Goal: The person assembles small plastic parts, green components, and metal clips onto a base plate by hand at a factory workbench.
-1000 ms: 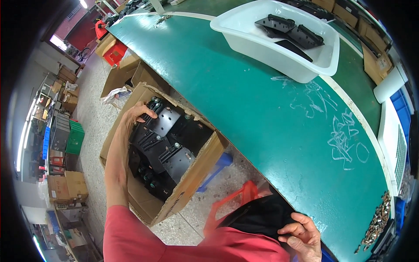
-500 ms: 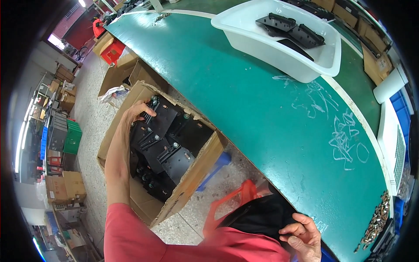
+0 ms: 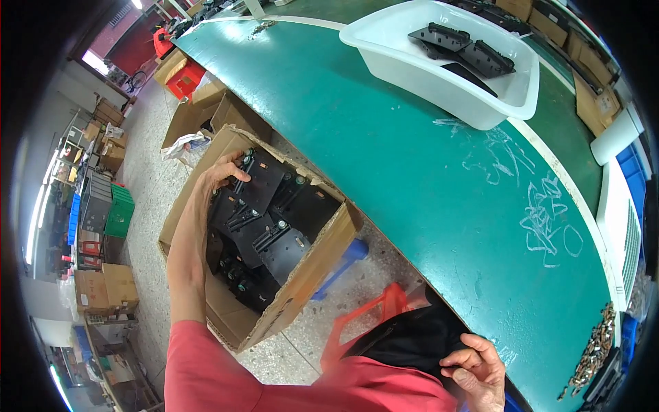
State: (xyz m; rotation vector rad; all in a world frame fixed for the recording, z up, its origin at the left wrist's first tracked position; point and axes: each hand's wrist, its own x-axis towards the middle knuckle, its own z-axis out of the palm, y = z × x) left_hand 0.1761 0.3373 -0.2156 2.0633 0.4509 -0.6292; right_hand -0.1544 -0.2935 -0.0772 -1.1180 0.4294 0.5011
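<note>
My left hand (image 3: pixel 230 172) reaches into an open cardboard box (image 3: pixel 319 254) beside the table. Its thumb lies over the edge of a black plate with a roller-like fitting (image 3: pixel 264 184), and the other fingers curl round the side, partly hidden. More black plates (image 3: pixel 283 255) with small round fittings lie jumbled beneath and beside it. Near the table's front edge, my right hand (image 3: pixel 477 371) is loosely closed, thumb against curled fingers, with nothing visible in it.
On the green table (image 3: pixel 412 185), a white tub (image 3: pixel 439 93) holds several black parts. Small metal pieces (image 3: pixel 594 353) are heaped at the right edge. A red stool (image 3: pixel 364 319) stands under the table edge. Another cardboard box (image 3: pixel 185 127) sits beyond the first.
My left hand has closed further on the black plate, whose fitting end now sits slightly higher and more tilted. The whole view has shifted a little; my right hand keeps its pose.
</note>
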